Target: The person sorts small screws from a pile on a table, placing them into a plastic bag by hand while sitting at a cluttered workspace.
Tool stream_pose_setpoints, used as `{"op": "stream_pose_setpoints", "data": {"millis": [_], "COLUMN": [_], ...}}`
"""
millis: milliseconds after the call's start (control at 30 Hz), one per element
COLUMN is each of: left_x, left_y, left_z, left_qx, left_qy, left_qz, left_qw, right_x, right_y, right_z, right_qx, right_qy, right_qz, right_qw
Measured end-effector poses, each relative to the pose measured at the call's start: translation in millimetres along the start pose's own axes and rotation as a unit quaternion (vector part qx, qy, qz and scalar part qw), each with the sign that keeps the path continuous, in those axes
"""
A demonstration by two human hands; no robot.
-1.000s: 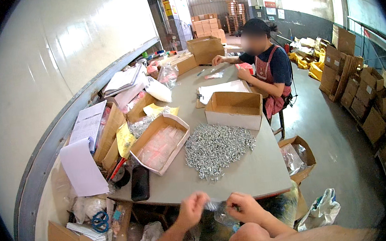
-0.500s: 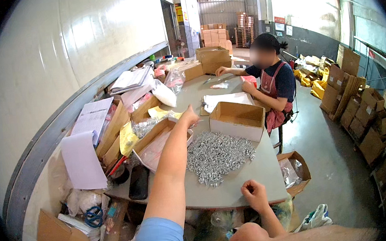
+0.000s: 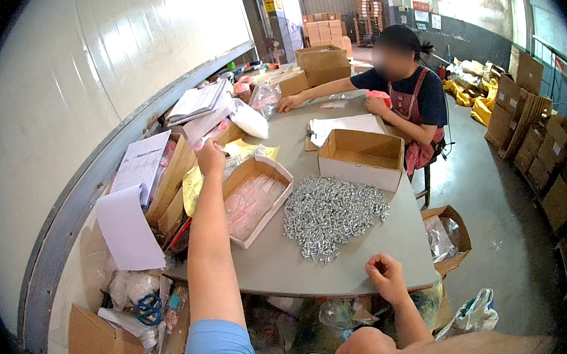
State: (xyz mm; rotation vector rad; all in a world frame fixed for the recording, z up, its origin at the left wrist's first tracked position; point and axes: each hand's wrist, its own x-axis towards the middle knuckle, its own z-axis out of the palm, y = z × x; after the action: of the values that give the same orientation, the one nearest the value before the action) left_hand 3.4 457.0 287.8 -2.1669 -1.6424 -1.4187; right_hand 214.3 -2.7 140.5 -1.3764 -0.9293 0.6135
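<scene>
Moved: left hand [image 3: 211, 158], from the tray's far corner to the clutter at left; co-worker's hand [image 3: 288, 102], farther across toward a clear bag [image 3: 266, 99]. Right hand [image 3: 386, 276], little changed.

Scissors: blue handles [image 3: 149, 310], among odds and ends, lower left.

Right hand: by the near edge of the surface [image 3: 271, 262]; fingers curled round to the thumb, small gap between. No thing shows in it; anything tiny inside cannot be told.

Carton [image 3: 454, 263]: below the surface at right, clear plastic inside.

Pile [image 3: 333, 214]: small silver metal parts, many, loose, mid-surface; neither hand touches it. By judgement, this bulk is all left to handle.

Tray [image 3: 270, 215]: white outside, just left of the pile; holds flat, pinkish clear bags [image 3: 255, 203], a good supply apparently yet unused.

Left hand: arm outstretched, left of the tray, above yellow wrap [image 3: 193, 185] and clear bagging [image 3: 236, 158]. Fingers bent, tips hidden; grip and contents cannot be told. How many portions are finished cannot be counted.

Box [image 3: 360, 170]: white wall, brown inside, open-topped, just beyond the pile.

Clipboard [image 3: 346, 127]: white sheets, behind the box.

Co-worker [image 3: 418, 101]: seated at the far right side, checked apron.

Stacks [image 3: 325, 33]: cartons, far back.
</scene>
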Motion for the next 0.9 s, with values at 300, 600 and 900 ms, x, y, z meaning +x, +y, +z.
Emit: {"op": "stream_pose_setpoints", "data": {"millis": [300,600,900], "left_x": [-17,-90,-129], "left_y": [-33,10,-10], "left_z": [-13,-15,-25], "left_qx": [0.086,0.096,0.033], "left_qy": [-0.005,-0.340,-0.335], "left_qz": [-0.048,0.166,0.041], "left_qw": [0.995,0.921,0.941], "right_x": [-4,-6,-4], "right_y": [-6,-4,-8], "right_z": [1,-2,3], "right_qx": [-0.034,-0.084,-0.127], "right_qy": [-0.006,0.011,0.001], "right_qz": [-0.025,-0.042,-0.045], "right_qw": [0.999,0.996,0.991]}}
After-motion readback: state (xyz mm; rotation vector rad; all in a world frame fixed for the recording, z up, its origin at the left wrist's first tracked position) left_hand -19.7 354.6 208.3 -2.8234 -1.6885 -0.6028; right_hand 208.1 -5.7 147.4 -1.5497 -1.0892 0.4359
